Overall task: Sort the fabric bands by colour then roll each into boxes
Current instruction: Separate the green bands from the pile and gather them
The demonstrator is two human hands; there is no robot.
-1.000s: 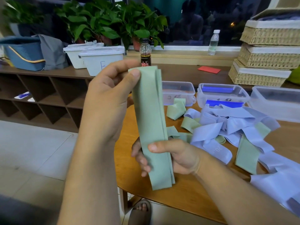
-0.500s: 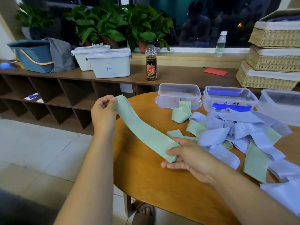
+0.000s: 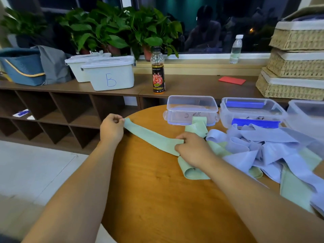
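Observation:
A pale green fabric band (image 3: 150, 136) lies stretched flat across the round wooden table (image 3: 157, 199). My left hand (image 3: 111, 128) pinches its far-left end at the table's edge. My right hand (image 3: 191, 148) holds the band's other end with curled fingers. A second green band (image 3: 190, 171) lies looped under my right wrist. To the right sits a tangled pile of lilac bands (image 3: 259, 148) mixed with more green ones. Behind stand a clear box (image 3: 192, 109) that looks empty, and a second clear box (image 3: 252, 111) with blue pieces in it.
A third clear box (image 3: 308, 116) sits at the far right. Behind the table runs a low brown shelf unit (image 3: 70, 88) carrying a drink bottle (image 3: 158, 74), white lidded bins (image 3: 108, 74), a blue basket (image 3: 21, 67) and stacked wicker baskets (image 3: 296, 64).
The green band went from upright in the air to flat on the table. Both hands lowered and spread apart, the right hand curling onto the band's right end.

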